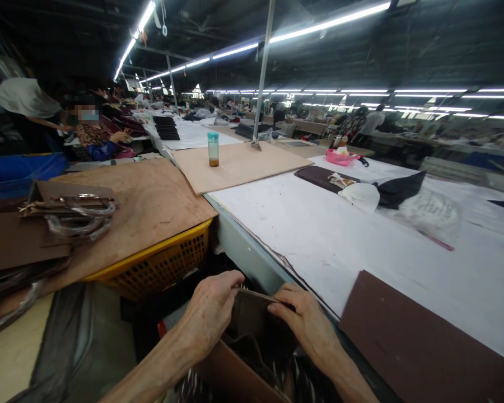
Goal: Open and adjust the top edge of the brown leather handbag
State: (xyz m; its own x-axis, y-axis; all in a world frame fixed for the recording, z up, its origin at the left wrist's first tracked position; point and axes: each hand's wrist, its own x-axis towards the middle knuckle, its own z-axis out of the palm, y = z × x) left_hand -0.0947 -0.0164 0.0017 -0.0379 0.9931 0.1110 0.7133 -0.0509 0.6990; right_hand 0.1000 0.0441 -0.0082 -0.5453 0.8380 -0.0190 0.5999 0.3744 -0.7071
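Note:
A brown bag (230, 362) sits low in the lap area, its mouth spread and its inside dark. My left hand (210, 313) pinches the left end of the bag's far top edge, fingers curled over it. At the right end of the same edge, my right hand (304, 322) grips with the thumb on the near side and fingers behind. A thin cord or strap shows inside the bag, and the bottom of the bag is cut off by the frame.
Brown bags with plastic-wrapped handles (82, 215) lie on a board (151, 187) over a yellow crate (159, 260). The white-covered table (269, 224) carries a brown panel (424, 341), a plastic bag (432, 215) and a pink basket (340, 157). A bottle (213, 150) stands beyond; people work behind.

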